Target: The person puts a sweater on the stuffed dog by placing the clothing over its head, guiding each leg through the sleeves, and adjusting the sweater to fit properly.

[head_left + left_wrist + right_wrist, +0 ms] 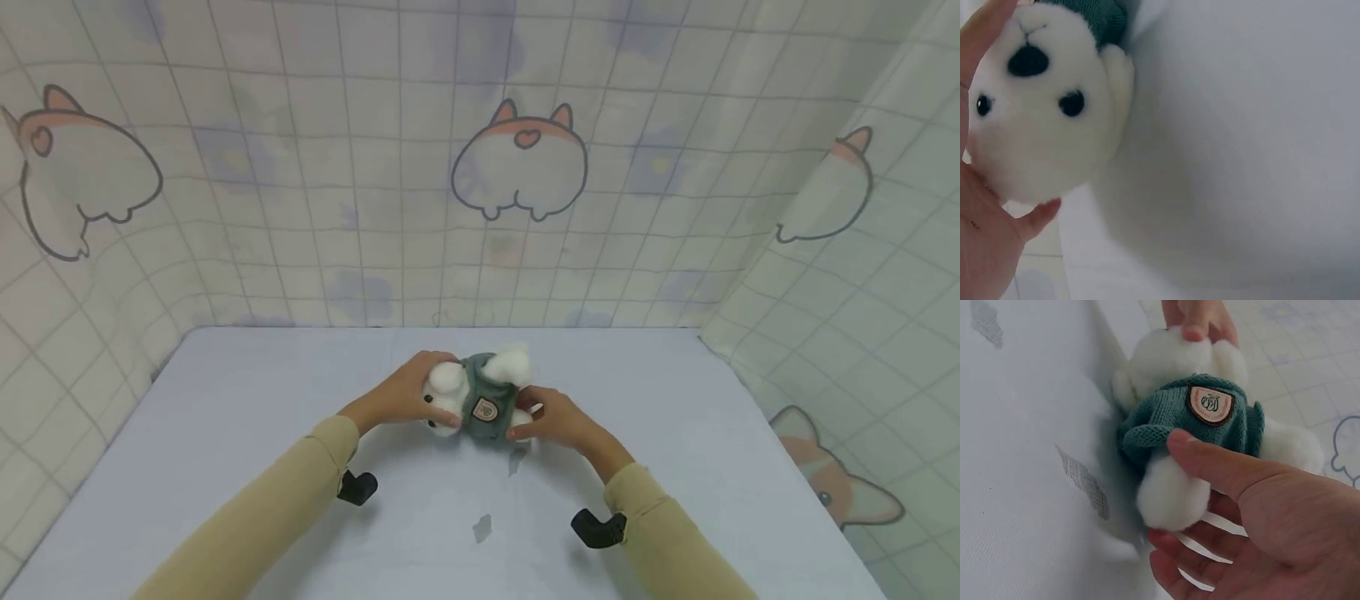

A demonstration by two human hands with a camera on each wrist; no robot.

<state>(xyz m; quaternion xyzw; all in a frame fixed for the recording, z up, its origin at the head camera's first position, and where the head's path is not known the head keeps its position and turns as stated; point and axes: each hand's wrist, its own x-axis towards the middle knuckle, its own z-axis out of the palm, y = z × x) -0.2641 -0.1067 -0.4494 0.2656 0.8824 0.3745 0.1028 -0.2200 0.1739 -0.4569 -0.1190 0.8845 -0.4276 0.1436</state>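
Head view: two arms (262, 504) reach forward over the smooth desk (420, 542), left hand (403, 392) clamped round the head of one plush toy (487, 400), right hand (557, 419) gripping its other end. Left wrist: two black eyes (1072, 104), one nose (1028, 60), white fluff. Right wrist: thumb and fingers clasp a rounded leg (1174, 494) below one knitted green sweater (1163, 415).

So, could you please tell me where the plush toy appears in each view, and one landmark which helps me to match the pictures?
Head: plush toy below the centre, between the left hand and the right hand.
Left wrist: plush toy at upper left, upside down, cut off by the top edge.
Right wrist: plush toy at upper middle.
Shared landmark: its green sweater, visible in all three.
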